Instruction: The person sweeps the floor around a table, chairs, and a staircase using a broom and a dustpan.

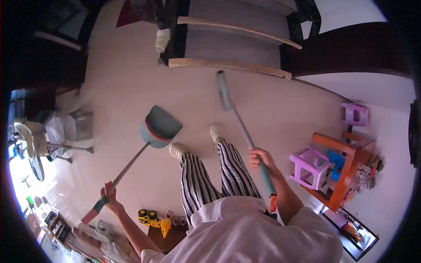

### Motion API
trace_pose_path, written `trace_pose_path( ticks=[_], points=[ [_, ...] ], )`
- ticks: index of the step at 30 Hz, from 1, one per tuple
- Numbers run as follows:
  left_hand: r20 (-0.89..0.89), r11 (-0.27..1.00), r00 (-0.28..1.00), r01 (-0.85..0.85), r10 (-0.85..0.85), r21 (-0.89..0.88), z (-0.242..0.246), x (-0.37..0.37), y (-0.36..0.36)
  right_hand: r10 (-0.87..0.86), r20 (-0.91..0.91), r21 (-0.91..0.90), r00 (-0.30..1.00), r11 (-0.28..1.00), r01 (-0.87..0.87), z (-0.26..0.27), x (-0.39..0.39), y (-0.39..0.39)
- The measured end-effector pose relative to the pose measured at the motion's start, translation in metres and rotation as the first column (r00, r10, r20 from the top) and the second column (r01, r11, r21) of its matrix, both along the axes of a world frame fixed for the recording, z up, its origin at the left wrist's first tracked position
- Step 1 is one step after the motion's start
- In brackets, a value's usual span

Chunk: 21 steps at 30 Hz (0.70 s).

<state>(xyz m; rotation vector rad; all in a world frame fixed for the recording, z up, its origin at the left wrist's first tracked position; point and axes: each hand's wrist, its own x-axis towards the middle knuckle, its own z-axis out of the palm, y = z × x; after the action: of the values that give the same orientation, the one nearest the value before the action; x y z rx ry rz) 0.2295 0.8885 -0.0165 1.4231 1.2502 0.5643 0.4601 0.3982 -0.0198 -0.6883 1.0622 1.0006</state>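
Note:
In my left hand (111,199) is the long handle of a grey-green dustpan (164,126), whose pan rests on the tiled floor ahead of my left foot. A reddish toothed strip crosses the pan. My right hand (263,161) grips the green upper handle of a broom (243,123), which has an orange loop at its end. The broom's head (224,92) is blurred and lies near the lowest wooden step edge (227,65), apart from the dustpan. Its bristles are mostly hidden.
Stairs with grey treads (233,42) rise ahead. To the right are a purple plastic stool (312,169), a smaller purple stool (356,115) and an orange-brown wooden table (345,177). A walker-like frame (31,141) and plastic bins (79,126) stand left. A yellow toy truck (154,221) sits behind me.

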Motion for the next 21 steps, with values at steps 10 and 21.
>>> trace_pose_path(
  ticks=[10, 21],
  points=[
    [-0.079, 0.999, 0.997, -0.015, 0.011, -0.046, 0.011, -0.036, 0.06, 0.06, 0.292, -0.37, 0.955, 0.927, 0.055, -0.183, 0.04, 0.097],
    [-0.147, 0.995, 0.984, -0.101, 0.096, -0.024, -0.029, -0.082, 0.095, 0.69, 0.079, -0.498, 0.72, 0.653, -0.571, -0.136, -0.065, 0.195]
  ],
)
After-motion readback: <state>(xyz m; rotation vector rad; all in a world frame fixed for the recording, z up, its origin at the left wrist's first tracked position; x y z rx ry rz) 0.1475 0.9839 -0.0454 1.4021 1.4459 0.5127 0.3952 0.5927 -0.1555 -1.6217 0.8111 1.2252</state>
